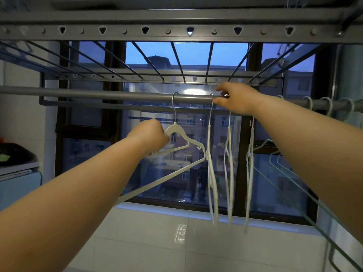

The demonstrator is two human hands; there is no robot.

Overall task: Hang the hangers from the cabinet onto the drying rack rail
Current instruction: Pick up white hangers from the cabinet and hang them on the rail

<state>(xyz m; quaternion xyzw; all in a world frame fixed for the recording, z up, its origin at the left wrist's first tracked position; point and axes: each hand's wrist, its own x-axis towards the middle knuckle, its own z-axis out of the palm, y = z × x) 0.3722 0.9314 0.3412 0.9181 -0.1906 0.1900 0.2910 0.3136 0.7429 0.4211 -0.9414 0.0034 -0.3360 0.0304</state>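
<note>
- Both my hands are raised to the grey rail [98, 94] of the drying rack, in front of a dark-framed window [188, 55].
- My left hand [151, 135] is curled around the shoulder of a white hanger [177, 134] — fingers closed on the plastic just below its neck.
- That hanger's metal hook is over the rail, and its body is tilted, with the long bottom bar slanting down to the left past my forearm.
- My right hand [237, 99] is up at the rail itself, thumb and fingers pinched narrowly at the hook of the second white hanger [211, 163]; I cannot tell whether the grip is on the hook or on the rail behind it.
- Just right of that one, two more white hangers [229, 173] hang edge-on from the rail, close together but apart from one another.
- Further right, past my right forearm, pale green hangers [284, 167] hang from the same rail — several of their hooks [330, 105] show in a row near the frame's edge.
- Above the rail runs the rack's perforated bar [188, 31], with thin cross rods behind it.
- Low at far left sits a pale blue cabinet [19, 185] with a grey top.
</note>
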